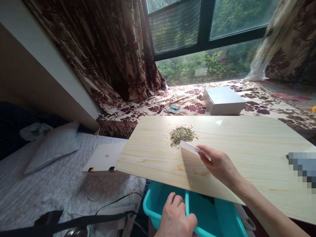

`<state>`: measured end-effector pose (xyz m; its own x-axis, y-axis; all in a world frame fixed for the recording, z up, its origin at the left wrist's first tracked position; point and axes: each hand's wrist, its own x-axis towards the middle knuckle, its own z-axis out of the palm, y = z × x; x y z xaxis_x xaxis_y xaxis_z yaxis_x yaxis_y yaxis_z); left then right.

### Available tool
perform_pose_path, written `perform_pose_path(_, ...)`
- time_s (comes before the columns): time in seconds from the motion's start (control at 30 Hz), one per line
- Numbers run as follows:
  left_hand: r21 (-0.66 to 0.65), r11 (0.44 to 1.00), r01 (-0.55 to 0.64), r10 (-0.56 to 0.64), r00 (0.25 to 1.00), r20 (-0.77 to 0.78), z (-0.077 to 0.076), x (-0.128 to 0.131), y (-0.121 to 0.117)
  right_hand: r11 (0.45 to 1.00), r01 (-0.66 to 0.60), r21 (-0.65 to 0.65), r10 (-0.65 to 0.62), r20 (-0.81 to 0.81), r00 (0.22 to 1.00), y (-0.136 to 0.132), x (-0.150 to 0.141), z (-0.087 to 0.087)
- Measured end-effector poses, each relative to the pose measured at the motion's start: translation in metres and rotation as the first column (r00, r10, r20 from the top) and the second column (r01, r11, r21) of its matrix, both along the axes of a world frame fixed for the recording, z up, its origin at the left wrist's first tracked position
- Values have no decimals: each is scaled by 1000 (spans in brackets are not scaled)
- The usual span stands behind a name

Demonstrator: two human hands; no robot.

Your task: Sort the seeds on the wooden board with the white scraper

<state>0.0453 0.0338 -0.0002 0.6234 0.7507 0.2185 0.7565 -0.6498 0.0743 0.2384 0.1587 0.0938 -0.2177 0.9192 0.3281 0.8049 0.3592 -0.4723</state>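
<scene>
My right hand [219, 164] pinches a thin white card [191, 148] and holds it at a slant over the wooden tabletop [234, 138]. The card's far end is at the near edge of a loose pile of small greenish-brown beans [181, 135]. Below the table's front edge is a teal plastic basin [151, 204], split in two by a divider. My left hand [176, 215] is closed over the basin's near side beside the divider, its fingers curled inward; the palm hides part of the rim. Something dark lies in the right compartment, partly under the table edge.
A white box [224, 98] and a small folded grey-green cloth [173, 108] lie on the floral window seat. A flat white box [106, 156] rests on the bed to the left, with cables [116, 199] nearby. A blurred-out object [303, 168] lies at the table's right.
</scene>
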Motion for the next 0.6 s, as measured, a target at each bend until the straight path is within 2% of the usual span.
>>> perform_pose_path(0.23,10,1000,13,-13,1000,11,7,-2,3,995,-104,-5,103,-59,993,-18,-4,0)
perform_pose_path(0.43,20,1000,20,-20,1000,6,13,-2,3,998,-64,0,64,-59,996,-19,-6,1)
perform_pose_path(0.6,14,1000,18,-18,1000,-6,16,-3,5,990,-139,9,139,-100,985,-31,-15,1)
